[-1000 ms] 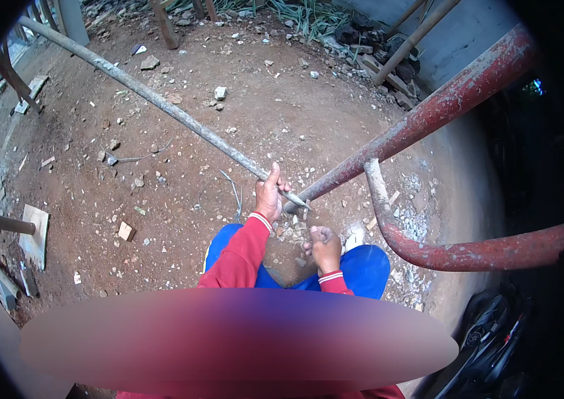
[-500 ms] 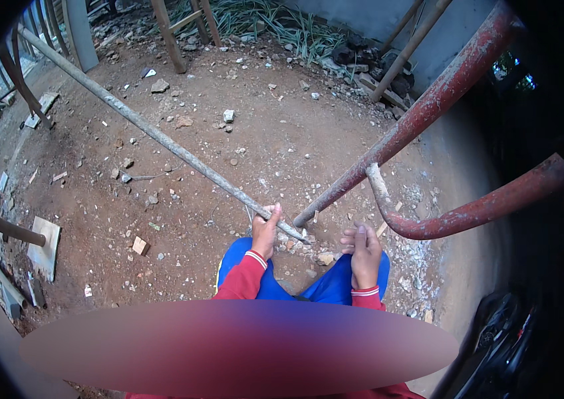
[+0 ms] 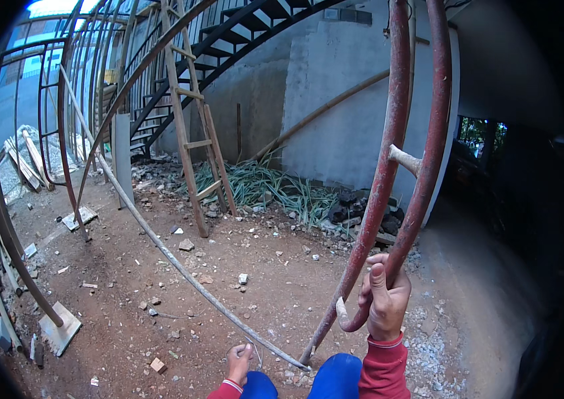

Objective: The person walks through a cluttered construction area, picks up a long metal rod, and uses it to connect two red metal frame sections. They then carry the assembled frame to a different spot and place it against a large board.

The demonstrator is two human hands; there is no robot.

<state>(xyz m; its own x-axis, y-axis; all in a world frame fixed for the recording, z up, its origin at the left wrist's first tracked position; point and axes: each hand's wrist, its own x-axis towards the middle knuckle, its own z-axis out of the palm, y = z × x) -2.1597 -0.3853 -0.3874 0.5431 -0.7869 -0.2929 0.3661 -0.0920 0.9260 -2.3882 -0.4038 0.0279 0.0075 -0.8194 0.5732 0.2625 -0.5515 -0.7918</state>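
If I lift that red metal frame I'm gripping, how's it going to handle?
Probably stiff and heavy: the red tubular frame looks like welded steel. Its rusty, mortar-spattered surface should grip well in the right hand. Tall and narrow, it may tip sideways.

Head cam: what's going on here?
A person in red sleeves works on bare dirt ground. The right hand grips the bent lower end of a red steel frame that rises overhead. The left hand is low, by the near end of a long grey pipe lying across the dirt, with a thin wire at its fingers. A wooden ladder leans behind.
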